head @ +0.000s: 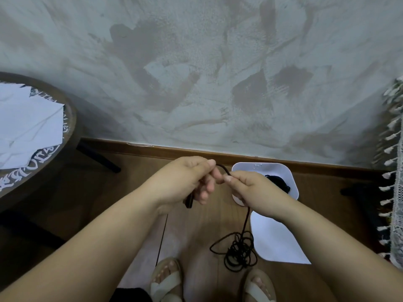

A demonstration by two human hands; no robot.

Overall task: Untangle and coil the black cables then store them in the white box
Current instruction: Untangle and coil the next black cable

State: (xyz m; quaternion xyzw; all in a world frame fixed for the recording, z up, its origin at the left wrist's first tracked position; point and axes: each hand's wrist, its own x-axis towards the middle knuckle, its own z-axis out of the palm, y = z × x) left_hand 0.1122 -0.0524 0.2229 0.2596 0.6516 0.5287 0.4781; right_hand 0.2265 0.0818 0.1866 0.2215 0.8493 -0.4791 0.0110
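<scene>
- Left grip [187,179]: fingers curled round the black cable [239,251], thumb and forefinger pinching it. A dark plug end [189,201] hangs below the palm.
- Right grip [250,190]: pinching the same cable just beside the left one, with a short arc of cable between the two.
- Below the right grip the cable drops to a tangled heap on the wooden floor [327,188], just ahead of my sandalled feet [168,280].
- White box [261,167]: on the floor against the wall, behind the right grip, open on top. A black coiled bundle [278,182] lies inside.
- White flat panel [277,240]: on the floor, just right of the heap.
- Round bench [69,118] at far left, carrying white sheets [28,123].
</scene>
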